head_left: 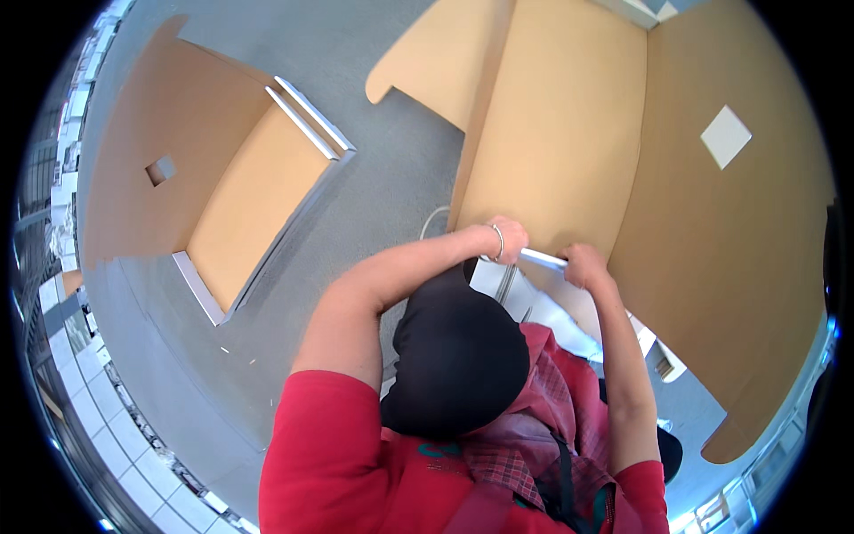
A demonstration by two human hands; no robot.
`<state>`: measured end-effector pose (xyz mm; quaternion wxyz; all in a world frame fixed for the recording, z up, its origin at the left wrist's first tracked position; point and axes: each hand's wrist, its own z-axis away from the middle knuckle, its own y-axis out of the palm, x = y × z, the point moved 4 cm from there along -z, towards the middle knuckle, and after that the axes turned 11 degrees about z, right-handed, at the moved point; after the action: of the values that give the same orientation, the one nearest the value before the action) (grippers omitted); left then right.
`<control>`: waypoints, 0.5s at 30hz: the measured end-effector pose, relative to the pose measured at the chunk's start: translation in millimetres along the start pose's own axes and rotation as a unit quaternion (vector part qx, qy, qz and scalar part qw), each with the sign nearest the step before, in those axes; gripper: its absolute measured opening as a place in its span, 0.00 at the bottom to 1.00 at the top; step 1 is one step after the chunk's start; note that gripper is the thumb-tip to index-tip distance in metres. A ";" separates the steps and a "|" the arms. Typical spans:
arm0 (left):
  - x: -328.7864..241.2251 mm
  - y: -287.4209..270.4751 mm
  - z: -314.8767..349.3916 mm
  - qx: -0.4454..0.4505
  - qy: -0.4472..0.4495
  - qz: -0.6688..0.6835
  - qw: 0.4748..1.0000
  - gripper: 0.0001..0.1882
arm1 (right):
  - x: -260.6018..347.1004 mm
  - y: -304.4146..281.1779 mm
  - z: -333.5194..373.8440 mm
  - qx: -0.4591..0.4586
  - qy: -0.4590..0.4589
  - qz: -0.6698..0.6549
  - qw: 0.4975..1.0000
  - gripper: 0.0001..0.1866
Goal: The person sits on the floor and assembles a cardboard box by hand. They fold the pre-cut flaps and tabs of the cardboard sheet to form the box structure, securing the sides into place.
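A large brown cardboard piece [565, 107] lies open in front of me, with a broad middle panel and tall side panels. At its near end runs a narrow white flap [543, 260]. My left hand [510, 240], a bracelet on its wrist, is closed over the left part of that flap. Gripping the same flap further right is my right hand [585, 265], its fingers curled into a fist. Both sets of fingertips are partly hidden. White cardboard [560, 303] shows below the flap, between my arms.
A second cardboard piece [262, 200] with white edges lies on the grey floor [382, 160] to the left. The right side panel [712, 240] stands close beside my right arm and has a white diamond-shaped patch. My bent knee [463, 351] in black is below my hands.
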<state>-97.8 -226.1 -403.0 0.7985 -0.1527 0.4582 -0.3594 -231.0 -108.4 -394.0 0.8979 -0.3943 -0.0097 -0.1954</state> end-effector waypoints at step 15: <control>9.7 -12.7 7.9 0.021 -0.042 -0.014 0.999 0.14 | 0.3 14.9 15.4 -0.089 0.130 0.031 0.987 0.13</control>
<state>-93.6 -242.5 -397.5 0.8150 -0.1579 0.4142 -0.3733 -223.3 -88.4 -393.8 0.8585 -0.4441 0.1364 -0.2170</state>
